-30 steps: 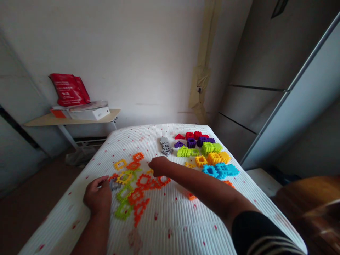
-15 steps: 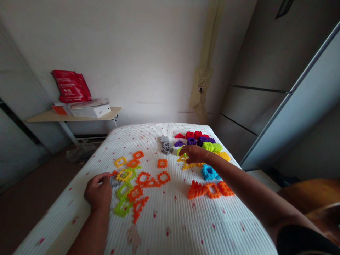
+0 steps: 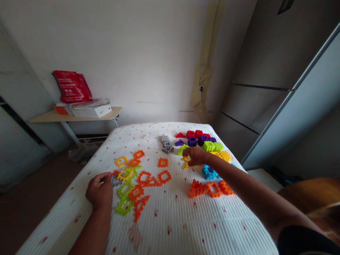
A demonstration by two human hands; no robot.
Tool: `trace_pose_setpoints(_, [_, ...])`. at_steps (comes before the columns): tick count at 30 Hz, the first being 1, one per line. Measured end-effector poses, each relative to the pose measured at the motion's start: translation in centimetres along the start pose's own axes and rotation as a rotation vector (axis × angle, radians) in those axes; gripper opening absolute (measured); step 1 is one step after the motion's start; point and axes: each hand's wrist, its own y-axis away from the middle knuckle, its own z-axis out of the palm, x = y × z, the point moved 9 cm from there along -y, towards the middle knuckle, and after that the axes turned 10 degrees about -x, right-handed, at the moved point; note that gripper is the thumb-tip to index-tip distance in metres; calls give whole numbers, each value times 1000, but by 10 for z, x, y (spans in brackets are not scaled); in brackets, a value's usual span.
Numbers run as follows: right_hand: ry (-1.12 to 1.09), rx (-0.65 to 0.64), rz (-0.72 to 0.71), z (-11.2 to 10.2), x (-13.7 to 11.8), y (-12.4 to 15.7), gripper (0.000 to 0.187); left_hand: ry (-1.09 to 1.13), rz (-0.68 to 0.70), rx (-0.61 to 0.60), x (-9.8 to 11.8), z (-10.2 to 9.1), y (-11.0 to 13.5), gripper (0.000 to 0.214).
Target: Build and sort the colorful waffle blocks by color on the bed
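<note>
My right hand (image 3: 196,156) reaches across the bed and is closed over a yellow block piece (image 3: 185,161) beside the sorted piles of green (image 3: 209,146), purple (image 3: 191,142), red (image 3: 193,134) and blue blocks (image 3: 209,172). My left hand (image 3: 100,191) rests at the left, fingers curled on a small grey piece (image 3: 115,181) at the edge of a flat cluster of orange, yellow and green frame pieces (image 3: 132,184). A single orange square (image 3: 163,162) lies between the two hands.
The white ribbed bed cover (image 3: 170,219) holds an orange row of pieces (image 3: 209,188) near my right arm and grey pieces (image 3: 166,144) at the back. A side shelf (image 3: 74,116) with a red bag (image 3: 71,86) stands at the left wall. A wardrobe stands at the right.
My right hand left the orange cluster and moved right to the sorted piles, then closed on a yellow piece. An orange square now lies alone mid-bed. My left hand stayed put.
</note>
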Motion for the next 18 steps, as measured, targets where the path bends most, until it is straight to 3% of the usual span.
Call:
trace_pose_setpoints(7, [-125, 43, -123, -12, -38, -7, 44, 27, -15, -14, 10, -3, 2, 22])
trace_pose_setpoints(10, [-202, 36, -193, -13, -56, -14, 35, 37, -13, -21, 12, -3, 3, 22])
trace_pose_setpoints(14, [-305, 17, -222, -6, -63, -28, 26, 49, -11, -22, 8, -2, 2, 23])
trace_pose_setpoints(18, [-272, -7, -250, 8, -65, -38, 24, 24, 17, -17, 6, -1, 1, 23])
